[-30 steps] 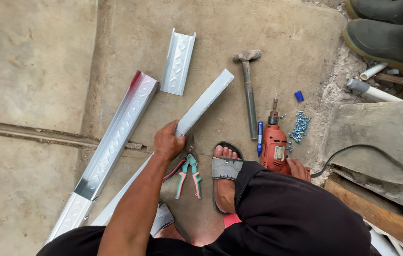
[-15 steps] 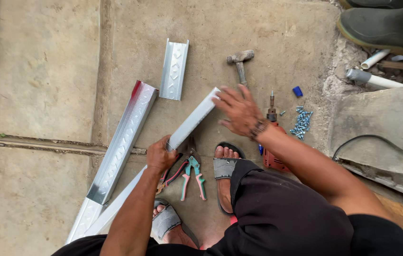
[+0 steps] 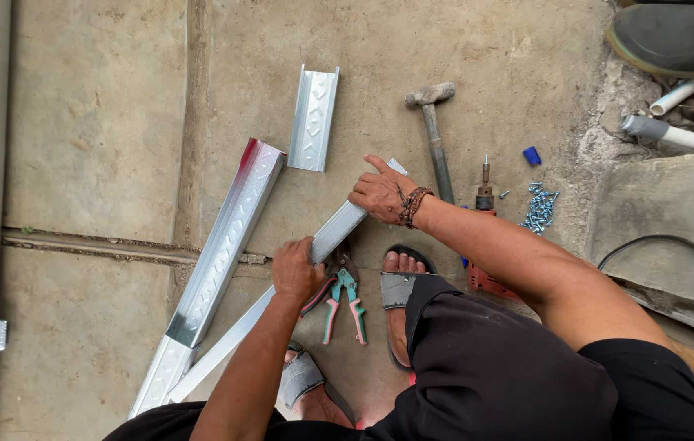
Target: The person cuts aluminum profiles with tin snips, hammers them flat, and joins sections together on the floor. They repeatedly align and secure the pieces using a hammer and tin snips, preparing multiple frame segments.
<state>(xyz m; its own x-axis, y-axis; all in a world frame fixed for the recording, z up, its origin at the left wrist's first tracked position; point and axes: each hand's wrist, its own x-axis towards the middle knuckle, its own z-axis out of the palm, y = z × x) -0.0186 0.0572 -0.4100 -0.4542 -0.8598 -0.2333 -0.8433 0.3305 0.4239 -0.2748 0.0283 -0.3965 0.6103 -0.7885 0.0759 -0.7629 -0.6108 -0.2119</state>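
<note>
On the concrete floor [image 3: 102,122] lies a long metal channel [image 3: 224,245], with the thinner metal strip [image 3: 335,233] beside it under my hands: left hand [image 3: 296,271] gripping its middle, right hand [image 3: 384,194] pressing flat near its end. Snips [image 3: 339,298] lie by my foot.

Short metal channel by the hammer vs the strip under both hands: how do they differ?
The short channel is stubby, lies free, and shows its open trough. The held strip is long and narrow, slanted, with the left hand and right hand on it. Both are silvery embossed metal.
</note>
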